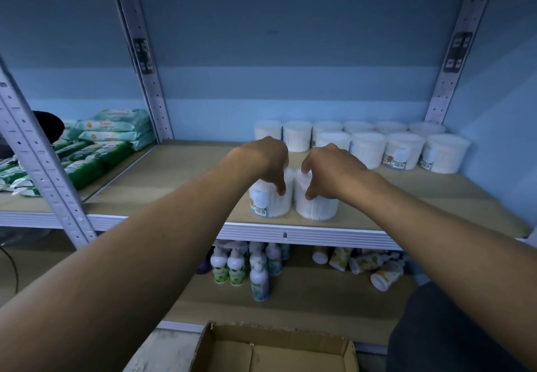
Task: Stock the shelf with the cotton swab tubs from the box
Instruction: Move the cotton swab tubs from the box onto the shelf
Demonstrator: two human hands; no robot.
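Observation:
Two white cotton swab tubs stand side by side near the front edge of the wooden shelf (180,180). My left hand (266,158) grips the left tub (268,201) from above, thumb down its front. My right hand (328,168) grips the right tub (318,207) the same way. Several more tubs (404,149) stand in two rows at the back right of the shelf. The open cardboard box (273,351) sits below me at the bottom of the view, and the part I see holds nothing.
Green and teal wipe packs (113,136) are stacked on the shelf to the left, beyond a grey perforated upright (43,165). The lower shelf holds pump bottles (247,264) and several toppled small bottles (366,264). A blue wall backs the shelving.

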